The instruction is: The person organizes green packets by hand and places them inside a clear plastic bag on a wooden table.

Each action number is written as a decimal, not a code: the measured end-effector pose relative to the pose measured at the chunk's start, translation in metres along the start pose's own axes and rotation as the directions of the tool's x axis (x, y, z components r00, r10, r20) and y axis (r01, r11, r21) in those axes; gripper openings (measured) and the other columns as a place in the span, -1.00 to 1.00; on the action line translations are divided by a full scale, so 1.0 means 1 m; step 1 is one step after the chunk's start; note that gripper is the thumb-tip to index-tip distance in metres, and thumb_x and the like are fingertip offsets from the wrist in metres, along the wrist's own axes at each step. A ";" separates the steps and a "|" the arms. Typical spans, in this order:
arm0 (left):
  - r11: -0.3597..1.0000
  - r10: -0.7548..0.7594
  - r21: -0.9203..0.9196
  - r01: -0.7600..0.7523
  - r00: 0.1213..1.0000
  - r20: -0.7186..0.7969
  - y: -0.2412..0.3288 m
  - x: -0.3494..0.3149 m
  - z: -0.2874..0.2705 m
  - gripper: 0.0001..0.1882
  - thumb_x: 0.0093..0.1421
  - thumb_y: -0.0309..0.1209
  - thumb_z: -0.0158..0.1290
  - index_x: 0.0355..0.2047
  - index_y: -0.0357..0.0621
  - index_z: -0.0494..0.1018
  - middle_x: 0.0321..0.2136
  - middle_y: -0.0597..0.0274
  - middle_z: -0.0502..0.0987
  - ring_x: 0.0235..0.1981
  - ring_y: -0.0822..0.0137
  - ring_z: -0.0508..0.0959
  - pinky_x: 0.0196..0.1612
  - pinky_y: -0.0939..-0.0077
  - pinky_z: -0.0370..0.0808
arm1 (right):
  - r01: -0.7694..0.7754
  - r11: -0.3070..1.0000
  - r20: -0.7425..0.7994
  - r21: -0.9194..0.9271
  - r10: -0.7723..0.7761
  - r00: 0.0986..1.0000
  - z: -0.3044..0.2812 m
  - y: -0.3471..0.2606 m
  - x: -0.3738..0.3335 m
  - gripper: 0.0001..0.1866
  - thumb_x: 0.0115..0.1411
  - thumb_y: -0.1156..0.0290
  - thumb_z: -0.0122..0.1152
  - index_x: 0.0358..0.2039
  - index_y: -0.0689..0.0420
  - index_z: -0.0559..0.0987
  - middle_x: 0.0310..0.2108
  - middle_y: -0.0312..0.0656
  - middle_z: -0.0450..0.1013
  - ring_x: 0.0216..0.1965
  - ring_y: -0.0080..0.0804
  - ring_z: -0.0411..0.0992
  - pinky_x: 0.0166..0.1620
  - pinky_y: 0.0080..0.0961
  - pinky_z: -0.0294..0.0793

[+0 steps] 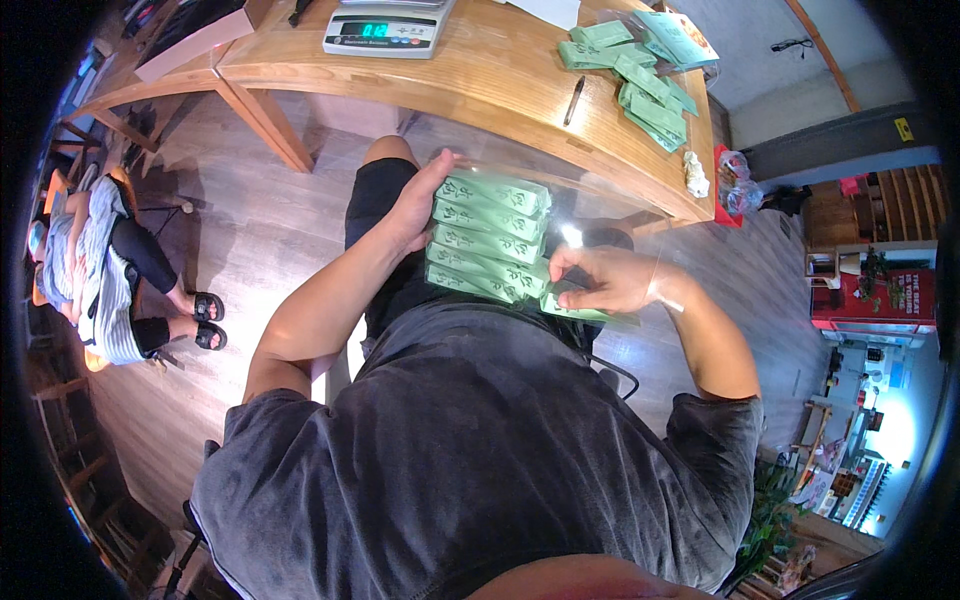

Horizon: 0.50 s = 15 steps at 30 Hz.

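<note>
A clear plastic bag [590,215] lies over my lap with a stack of several green packets [490,240] inside it. My left hand [418,200] presses flat against the left side of that stack, steadying it. My right hand [600,280] pinches one more green packet [575,310] at the lower right end of the stack, fingers closed on it. Both forearms come up from the lower edge over my dark grey shirt.
A wooden table [500,90] stands ahead with a digital scale [382,32], a black pen [574,100] and a loose pile of green packets [645,85]. A seated person [110,270] in sandals is at the left. Shelves and red furniture [870,300] stand at the right.
</note>
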<state>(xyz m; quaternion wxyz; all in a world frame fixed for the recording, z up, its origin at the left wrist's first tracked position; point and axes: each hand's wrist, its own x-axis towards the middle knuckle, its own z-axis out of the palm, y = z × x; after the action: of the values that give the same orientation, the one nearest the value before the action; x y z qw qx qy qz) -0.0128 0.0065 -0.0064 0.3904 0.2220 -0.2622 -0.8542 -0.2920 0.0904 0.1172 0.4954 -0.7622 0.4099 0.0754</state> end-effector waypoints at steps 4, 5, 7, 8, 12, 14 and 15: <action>1.000 0.016 -0.003 -0.016 1.000 -0.005 0.001 0.000 0.000 -0.38 0.33 0.15 -0.06 0.08 -0.14 0.37 -0.06 0.08 0.53 -0.04 0.23 0.57 0.03 0.26 0.55 | -0.143 0.989 0.057 0.024 0.142 0.988 -0.016 -0.026 -0.006 -0.32 0.17 0.11 0.35 0.20 0.03 0.27 -0.12 -0.03 0.51 -0.34 -0.29 0.52 -0.24 -0.38 0.45; 1.000 0.029 -0.001 -0.029 0.999 -0.019 0.002 -0.001 0.001 -0.38 0.35 0.13 -0.08 0.09 -0.19 0.37 -0.06 0.04 0.54 -0.04 0.22 0.58 0.02 0.26 0.56 | -0.118 0.992 0.011 0.040 0.117 0.993 -0.015 -0.025 -0.007 -0.30 0.15 0.13 0.36 0.23 0.00 0.27 -0.13 -0.05 0.51 -0.35 -0.33 0.51 -0.25 -0.40 0.44; 0.999 0.020 -0.040 -0.021 1.000 -0.011 0.007 -0.005 0.008 -0.37 0.34 0.14 -0.07 0.09 -0.19 0.37 -0.07 0.04 0.55 -0.05 0.22 0.59 0.02 0.26 0.56 | -0.068 0.995 -0.083 0.069 0.074 0.994 -0.013 -0.021 -0.010 -0.25 0.12 0.16 0.38 0.28 -0.05 0.26 -0.15 -0.10 0.52 -0.38 -0.42 0.49 -0.28 -0.44 0.43; 0.998 0.016 -0.060 -0.017 1.000 -0.008 0.009 -0.006 0.010 -0.37 0.34 0.14 -0.07 0.09 -0.19 0.38 -0.08 0.04 0.55 -0.05 0.22 0.59 0.02 0.26 0.56 | -0.075 0.996 -0.091 0.038 0.078 0.993 -0.014 -0.020 -0.009 -0.24 0.12 0.21 0.37 0.33 -0.13 0.27 -0.15 -0.15 0.52 -0.42 -0.54 0.43 -0.32 -0.50 0.42; 0.998 0.051 -0.028 -0.051 0.999 0.013 0.006 -0.003 0.007 -0.36 0.32 0.16 -0.06 0.06 -0.18 0.39 -0.10 0.06 0.56 -0.07 0.23 0.59 0.00 0.27 0.56 | 0.000 0.975 -0.056 0.223 0.013 0.998 -0.001 -0.007 -0.001 -0.32 0.17 0.25 0.35 0.29 -0.03 0.32 -0.10 -0.16 0.50 -0.44 -0.61 0.41 -0.35 -0.57 0.42; 0.997 0.066 0.032 -0.067 0.998 0.005 -0.003 0.002 -0.001 -0.36 0.31 0.17 -0.05 0.05 -0.17 0.40 -0.10 0.07 0.56 -0.08 0.23 0.59 0.00 0.28 0.55 | -0.013 0.992 -0.026 0.123 0.017 1.000 0.005 -0.013 0.004 -0.30 0.18 0.22 0.37 0.26 0.05 0.25 -0.11 -0.18 0.50 -0.46 -0.55 0.41 -0.38 -0.53 0.41; 0.998 0.049 0.035 -0.049 0.999 0.006 -0.001 0.001 -0.001 -0.37 0.31 0.18 -0.05 0.05 -0.13 0.38 -0.08 0.09 0.54 -0.06 0.23 0.57 0.01 0.27 0.54 | -0.039 0.995 -0.025 0.095 0.041 0.999 0.007 -0.016 0.005 -0.31 0.18 0.23 0.38 0.23 0.07 0.24 -0.08 -0.20 0.48 -0.46 -0.56 0.38 -0.38 -0.55 0.39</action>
<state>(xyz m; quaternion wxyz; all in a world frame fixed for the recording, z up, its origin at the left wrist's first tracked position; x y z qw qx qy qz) -0.0139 0.0059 -0.0080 0.4066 0.2200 -0.2834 -0.8402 -0.2756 0.0965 0.1219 0.5239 -0.7303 0.4348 0.0555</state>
